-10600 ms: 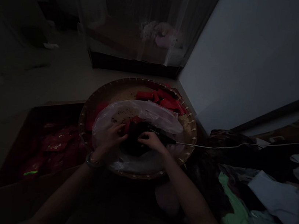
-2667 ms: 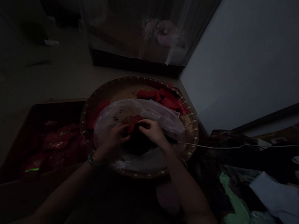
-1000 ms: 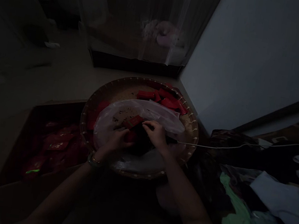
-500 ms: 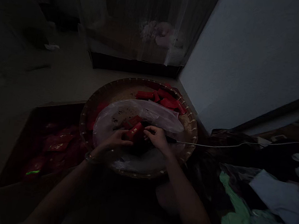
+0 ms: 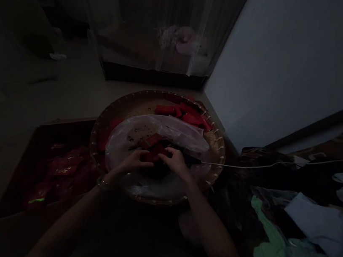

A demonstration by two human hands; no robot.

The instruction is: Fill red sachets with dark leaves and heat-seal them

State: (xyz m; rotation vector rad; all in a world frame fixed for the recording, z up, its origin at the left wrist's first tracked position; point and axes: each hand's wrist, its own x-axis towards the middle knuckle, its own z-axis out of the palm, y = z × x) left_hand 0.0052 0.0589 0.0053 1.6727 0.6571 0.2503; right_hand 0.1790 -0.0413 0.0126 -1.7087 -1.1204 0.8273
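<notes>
Between my two hands is a small red packet (image 5: 154,153), held over the middle of a round woven tray (image 5: 221,152). My left hand (image 5: 133,161) grips its left end, thumb toward me and fingers curled on the far side. At the packet's right end, my right hand (image 5: 175,161) closes thumb and fingers on the edge. Another red packet (image 5: 151,141) lies just beyond. A clear plastic bag (image 5: 122,138) lines the tray, with dark crumbs scattered on it. Right of my right hand lies a black handle (image 5: 193,160) with a white cord; its front end is hidden.
Several red packets (image 5: 192,115) lie along the tray's far right rim. An open box (image 5: 34,139) of red packets stands at the left. A white cord (image 5: 249,168) runs rightward over heaped clothes (image 5: 318,221). A pale wall (image 5: 288,68) rises at the right.
The held packet has tipped, so its gold marking no longer shows. My right hand has shifted slightly left, closer to my left hand, and now grips the packet's edge.
</notes>
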